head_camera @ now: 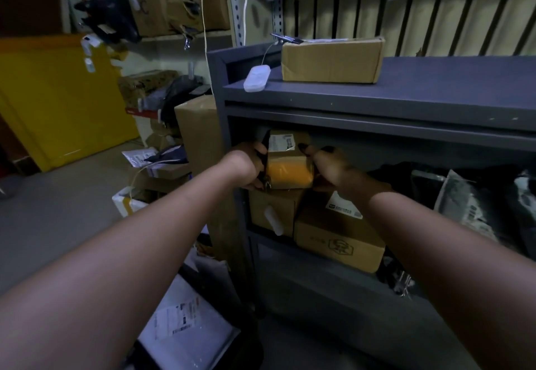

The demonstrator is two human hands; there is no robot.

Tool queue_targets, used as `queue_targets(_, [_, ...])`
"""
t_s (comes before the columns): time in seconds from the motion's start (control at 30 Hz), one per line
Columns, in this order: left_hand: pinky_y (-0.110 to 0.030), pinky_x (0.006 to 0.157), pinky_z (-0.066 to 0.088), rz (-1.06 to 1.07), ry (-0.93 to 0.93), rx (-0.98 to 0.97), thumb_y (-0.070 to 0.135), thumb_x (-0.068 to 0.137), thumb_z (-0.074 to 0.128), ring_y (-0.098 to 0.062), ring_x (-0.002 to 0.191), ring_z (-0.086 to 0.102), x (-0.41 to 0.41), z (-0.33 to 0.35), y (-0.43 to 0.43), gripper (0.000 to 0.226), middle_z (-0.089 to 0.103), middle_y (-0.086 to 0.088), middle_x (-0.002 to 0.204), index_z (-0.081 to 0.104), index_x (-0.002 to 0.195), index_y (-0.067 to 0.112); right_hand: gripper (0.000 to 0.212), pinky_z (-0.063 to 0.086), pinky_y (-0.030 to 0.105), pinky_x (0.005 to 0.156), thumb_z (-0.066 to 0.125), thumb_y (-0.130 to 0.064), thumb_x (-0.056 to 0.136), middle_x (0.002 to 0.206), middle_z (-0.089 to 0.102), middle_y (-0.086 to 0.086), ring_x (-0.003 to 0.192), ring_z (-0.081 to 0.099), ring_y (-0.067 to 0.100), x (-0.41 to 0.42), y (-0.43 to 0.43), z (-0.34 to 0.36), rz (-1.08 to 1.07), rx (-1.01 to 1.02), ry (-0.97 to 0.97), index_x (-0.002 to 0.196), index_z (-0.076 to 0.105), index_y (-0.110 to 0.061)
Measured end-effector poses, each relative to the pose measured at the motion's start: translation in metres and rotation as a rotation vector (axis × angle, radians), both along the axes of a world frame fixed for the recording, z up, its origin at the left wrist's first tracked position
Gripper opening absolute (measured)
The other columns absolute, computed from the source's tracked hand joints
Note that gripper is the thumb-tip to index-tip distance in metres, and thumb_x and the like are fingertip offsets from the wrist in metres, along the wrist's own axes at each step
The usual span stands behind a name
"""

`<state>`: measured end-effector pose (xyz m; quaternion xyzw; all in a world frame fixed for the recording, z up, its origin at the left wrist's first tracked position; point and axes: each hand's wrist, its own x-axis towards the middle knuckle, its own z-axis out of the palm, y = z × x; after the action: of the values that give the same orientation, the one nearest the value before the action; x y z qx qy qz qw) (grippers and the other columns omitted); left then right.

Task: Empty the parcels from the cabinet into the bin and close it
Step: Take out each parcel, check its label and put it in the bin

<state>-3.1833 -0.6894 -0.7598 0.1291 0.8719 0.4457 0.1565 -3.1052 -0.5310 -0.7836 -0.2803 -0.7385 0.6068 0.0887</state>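
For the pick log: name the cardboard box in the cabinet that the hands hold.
The small orange-taped box, held between left hand and right hand, above two plain boxes.

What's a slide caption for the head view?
Left hand and right hand hold a taped parcel above stacked boxes in the grey cabinet.

The cabinet (435, 94) stands at your twelve o'clock. On its top, toward eleven, a tag (256, 78) lies just left of a carton (330, 61). Inside, at the shelf's left end, a small parcel (287, 163) sits between your left hand (246, 166), at its nine, and your right hand (330, 169), at its three. Directly under it is a box (272, 207), with a labelled box (339, 239) at that one's four, touching it. Bagged parcels (464, 204) lie on the shelf toward three. A flat mailer (185, 320) lies low at your seven, and a floor heap (162, 163) sits at nine, left of the cabinet.
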Motion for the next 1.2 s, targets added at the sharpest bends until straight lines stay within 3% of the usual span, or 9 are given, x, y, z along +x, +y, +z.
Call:
queue_targets(0.1, [-0.033, 0.051, 0.043, 0.0, -0.049, 0.062, 0.011, 0.106, 0.036, -0.027, 0.072, 0.06, 0.012, 0.003, -0.006, 0.021, 0.063, -0.02, 0.115, 0.056, 0.109, 0.019, 0.054, 0.059, 0.04, 0.079, 0.059, -0.055, 0.092, 0.117, 0.063, 0.013, 0.102, 0.064, 0.03, 0.014, 0.0, 0.0, -0.002, -0.043, 0.025, 0.127, 0.052, -0.015])
queue_targets(0.2, [-0.033, 0.054, 0.048, -0.036, -0.012, 0.052, 0.017, 0.106, 0.04, -0.026, 0.078, 0.064, 0.017, 0.0, -0.014, 0.019, 0.065, -0.016, 0.112, 0.059, 0.101, 0.019, 0.047, 0.06, 0.035, 0.071, 0.062, -0.052, 0.091, 0.112, 0.067, 0.011, 0.097, 0.068, 0.027, 0.037, -0.004, -0.001, 0.003, -0.087, 0.051, 0.121, 0.055, -0.017])
queue_targets(0.4, [-0.05, 0.082, 0.058, -0.036, -0.091, 0.114, 0.032, 0.103, 0.048, -0.032, 0.088, 0.07, 0.053, -0.001, -0.032, 0.03, 0.067, -0.013, 0.108, 0.05, 0.124, 0.01, 0.024, 0.06, 0.034, 0.079, 0.061, -0.043, 0.093, 0.093, 0.07, 0.003, 0.085, 0.069, 0.019, 0.102, -0.022, -0.003, 0.073, -0.071, 0.056, 0.101, 0.063, -0.02])
queue_targets(0.6, [-0.049, 0.083, 0.06, -0.023, -0.324, 0.255, 0.047, 0.095, 0.06, -0.034, 0.09, 0.074, 0.112, -0.023, -0.061, 0.059, 0.064, -0.017, 0.124, 0.037, 0.144, 0.024, 0.025, 0.062, 0.035, 0.074, 0.065, -0.036, 0.092, 0.095, 0.073, 0.011, 0.081, 0.073, 0.023, 0.183, -0.039, -0.016, 0.123, -0.129, 0.073, 0.106, 0.064, -0.016])
queue_targets(0.7, [-0.049, 0.088, 0.058, -0.091, -0.42, 0.311, 0.049, 0.091, 0.064, -0.033, 0.092, 0.074, 0.142, -0.038, -0.073, 0.047, 0.072, -0.016, 0.11, 0.053, 0.129, 0.023, 0.033, 0.061, 0.041, 0.081, 0.064, -0.036, 0.093, 0.102, 0.074, 0.013, 0.088, 0.073, 0.025, 0.213, -0.041, -0.035, 0.143, -0.122, 0.075, 0.117, 0.064, -0.014])
queue_targets(0.8, [-0.046, 0.094, 0.056, -0.133, -0.517, 0.326, 0.05, 0.088, 0.066, -0.03, 0.099, 0.072, 0.169, -0.059, -0.085, 0.041, 0.076, -0.014, 0.102, 0.059, 0.118, 0.023, 0.024, 0.06, 0.038, 0.078, 0.063, -0.032, 0.094, 0.092, 0.074, 0.005, 0.077, 0.07, 0.015, 0.24, -0.044, -0.054, 0.146, -0.121, 0.087, 0.113, 0.07, -0.019])
queue_targets(0.9, [-0.046, 0.098, 0.053, -0.154, -0.579, 0.329, 0.049, 0.087, 0.065, -0.03, 0.103, 0.071, 0.195, -0.077, -0.092, 0.044, 0.075, -0.014, 0.106, 0.057, 0.122, 0.022, 0.02, 0.058, 0.034, 0.076, 0.063, -0.027, 0.094, 0.085, 0.072, -0.002, 0.071, 0.067, 0.007, 0.262, -0.049, -0.071, 0.128, -0.163, 0.085, 0.109, 0.073, -0.019])
queue_targets(1.07, [-0.048, 0.098, 0.053, -0.241, -0.648, 0.264, 0.051, 0.081, 0.07, -0.03, 0.106, 0.07, 0.225, -0.092, -0.098, 0.058, 0.073, -0.013, 0.114, 0.057, 0.127, 0.019, 0.019, 0.054, 0.022, 0.072, 0.064, -0.022, 0.093, 0.099, 0.076, 0.001, 0.087, 0.07, 0.01, 0.284, -0.052, -0.075, 0.116, -0.153, 0.117, 0.107, 0.076, -0.017])
queue_targets(1.2, [-0.051, 0.103, 0.049, -0.305, -0.647, 0.186, 0.052, 0.08, 0.069, -0.03, 0.118, 0.063, 0.241, -0.093, -0.098, 0.053, 0.071, -0.013, 0.118, 0.063, 0.123, 0.02, 0.014, 0.054, 0.016, 0.068, 0.064, -0.014, 0.093, 0.09, 0.077, -0.001, 0.08, 0.069, 0.005, 0.292, -0.056, -0.069, 0.17, -0.121, 0.15, 0.098, 0.076, -0.018])
